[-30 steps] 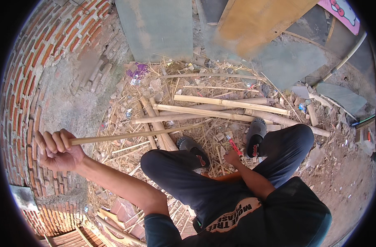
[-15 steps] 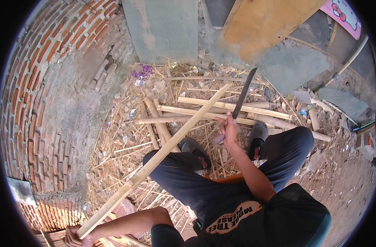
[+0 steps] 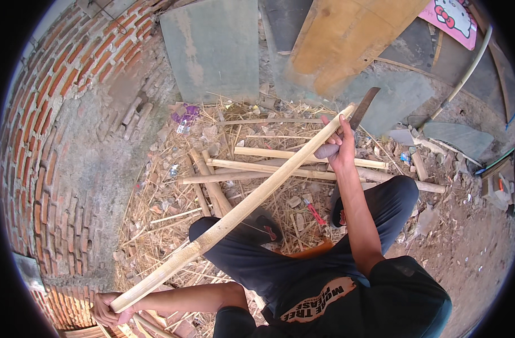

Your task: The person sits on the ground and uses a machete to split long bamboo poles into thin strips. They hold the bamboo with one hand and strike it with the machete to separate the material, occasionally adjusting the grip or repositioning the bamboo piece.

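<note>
A long split bamboo strip slants across my lap, from the lower left up to the far right of centre. At its near end my left hand is closed round it. My right hand grips the grey handle of a machete, whose dark blade points up and to the right. The strip's far end lies against the fingers of that hand, beside the blade. Part of the blade's base is hidden behind the strip and fingers.
Several bamboo pieces lie crosswise on straw and rubble beyond my feet. A brick wall rises at the left. Grey boards and a tan board lean at the back. A red object lies between my shoes.
My right hand has moved up and right with the machete, meeting the strip's far end. That end has swung up and right. The red object between my shoes has come into view.
</note>
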A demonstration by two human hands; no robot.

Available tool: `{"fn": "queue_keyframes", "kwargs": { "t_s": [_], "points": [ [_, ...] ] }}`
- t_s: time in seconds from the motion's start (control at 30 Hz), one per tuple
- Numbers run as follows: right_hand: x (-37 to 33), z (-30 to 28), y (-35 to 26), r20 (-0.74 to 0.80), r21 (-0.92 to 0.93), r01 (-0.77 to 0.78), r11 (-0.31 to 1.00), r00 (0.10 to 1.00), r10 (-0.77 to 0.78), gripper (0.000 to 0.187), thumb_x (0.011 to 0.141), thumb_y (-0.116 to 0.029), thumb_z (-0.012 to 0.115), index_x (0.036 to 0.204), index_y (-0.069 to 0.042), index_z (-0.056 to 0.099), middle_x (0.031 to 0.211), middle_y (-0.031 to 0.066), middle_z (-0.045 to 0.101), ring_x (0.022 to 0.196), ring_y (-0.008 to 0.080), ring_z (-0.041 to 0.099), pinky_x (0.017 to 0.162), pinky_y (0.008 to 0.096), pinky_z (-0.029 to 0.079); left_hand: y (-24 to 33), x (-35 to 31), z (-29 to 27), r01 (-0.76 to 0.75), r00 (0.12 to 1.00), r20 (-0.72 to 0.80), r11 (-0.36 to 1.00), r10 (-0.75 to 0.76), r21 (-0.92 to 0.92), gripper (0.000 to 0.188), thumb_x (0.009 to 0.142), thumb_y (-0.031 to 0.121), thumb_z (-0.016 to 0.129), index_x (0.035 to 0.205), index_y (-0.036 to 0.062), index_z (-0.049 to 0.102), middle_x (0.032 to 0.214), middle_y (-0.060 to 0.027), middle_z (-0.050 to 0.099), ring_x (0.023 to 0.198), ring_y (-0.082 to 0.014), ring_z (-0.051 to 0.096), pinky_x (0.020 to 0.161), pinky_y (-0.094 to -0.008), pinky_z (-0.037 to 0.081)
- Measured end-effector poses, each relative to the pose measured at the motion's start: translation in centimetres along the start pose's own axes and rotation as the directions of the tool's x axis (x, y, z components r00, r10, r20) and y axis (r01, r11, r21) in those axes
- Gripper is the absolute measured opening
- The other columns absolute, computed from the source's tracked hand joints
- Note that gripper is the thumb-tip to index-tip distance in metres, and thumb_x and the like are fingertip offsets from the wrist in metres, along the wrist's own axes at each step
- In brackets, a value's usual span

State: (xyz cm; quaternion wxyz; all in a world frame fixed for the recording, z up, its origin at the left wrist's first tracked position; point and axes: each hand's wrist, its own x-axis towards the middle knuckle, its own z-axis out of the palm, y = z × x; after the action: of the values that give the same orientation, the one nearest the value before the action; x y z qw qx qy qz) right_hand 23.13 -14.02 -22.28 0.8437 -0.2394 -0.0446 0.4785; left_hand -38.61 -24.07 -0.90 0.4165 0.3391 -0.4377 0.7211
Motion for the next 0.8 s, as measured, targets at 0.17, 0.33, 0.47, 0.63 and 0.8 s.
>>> {"fn": "queue_keyframes", "kwargs": {
  "t_s": [0.17, 0.33, 0.47, 0.63, 0.8],
  "points": [
    [1.6, 1.8, -3.8, -0.048, 0.08, 0.183, 0.98, 0.982, -0.18, 0.022, 0.095, -0.011, 0.067, 0.108, 0.005, 0.058, 0.059, -0.0062, 0.045, 0.049, 0.0033, 0.04, 0.051, 0.0182, 0.044, -1.2, -1.3, -3.9, 0.022, 0.993, -0.119, 0.985, -0.001, 0.174, 0.022, 0.081, 0.002, 0.06, 0.066, 0.0112, 0.047, 0.054, 0.0031, 0.053, 0.049, -0.0048, 0.053, 0.057, -0.0239, 0.046],
    [3.2, 3.8, -11.5, 0.023, 0.172, 0.301, 0.938, 0.951, -0.309, 0.037, 0.095, -0.01, 0.065, 0.125, 0.011, 0.058, 0.06, -0.0094, 0.036, 0.052, 0.0025, 0.037, 0.054, 0.0168, 0.04, -5.3, -4.1, -10.0, 0.434, 0.881, -0.451, 0.62, -0.141, 0.653, 0.071, 0.089, 0.007, 0.053, 0.156, 0.0013, 0.031, 0.152, -0.0258, 0.044, 0.143, -0.0307, 0.044, 0.124, -0.0485, 0.024],
    [4.9, 4.9, -18.1, 0.135, 0.105, 0.417, 0.903, 0.893, -0.429, 0.039, 0.093, -0.009, 0.064, 0.127, 0.01, 0.058, 0.064, -0.0082, 0.038, 0.052, 0.0022, 0.036, 0.056, 0.0168, 0.04, -4.6, -6.1, -15.5, 0.895, 0.446, -0.864, -0.109, 0.234, 0.432, 0.061, 0.103, 0.031, 0.038, 0.157, 0.0042, 0.035, 0.158, -0.0244, 0.04, 0.15, -0.0331, 0.035, 0.122, -0.0495, 0.027],
    [3.9, 10.5, -20.8, 0.232, -0.109, 0.564, 0.818, 0.815, -0.531, 0.043, 0.092, -0.009, 0.064, 0.129, 0.011, 0.056, 0.077, -0.0026, 0.049, 0.053, 0.0025, 0.036, 0.056, 0.0183, 0.04, -10.9, -7.9, -16.8, 0.679, 0.685, -0.719, -0.454, 0.112, 0.576, 0.059, 0.104, 0.039, 0.043, 0.149, 0.0008, 0.046, 0.147, -0.019, 0.055, 0.139, -0.0295, 0.049, 0.114, -0.0452, 0.039],
    [4.6, 14.1, -19.4, 0.451, -0.282, 0.54, 0.793, 0.804, -0.387, 0.036, 0.09, -0.009, 0.066, 0.12, 0.006, 0.054, 0.118, 0.0181, 0.067, 0.052, 0.002, 0.036, 0.054, 0.0208, 0.041, -26.2, -9.6, -14.2, 0.492, 0.549, -0.626, -0.391, -0.553, 0.777, 0.048, 0.099, 0.022, 0.066, 0.141, 0.0014, 0.055, 0.142, -0.0159, 0.059, 0.137, -0.0275, 0.052, 0.113, -0.0413, 0.041]
  ]
}}
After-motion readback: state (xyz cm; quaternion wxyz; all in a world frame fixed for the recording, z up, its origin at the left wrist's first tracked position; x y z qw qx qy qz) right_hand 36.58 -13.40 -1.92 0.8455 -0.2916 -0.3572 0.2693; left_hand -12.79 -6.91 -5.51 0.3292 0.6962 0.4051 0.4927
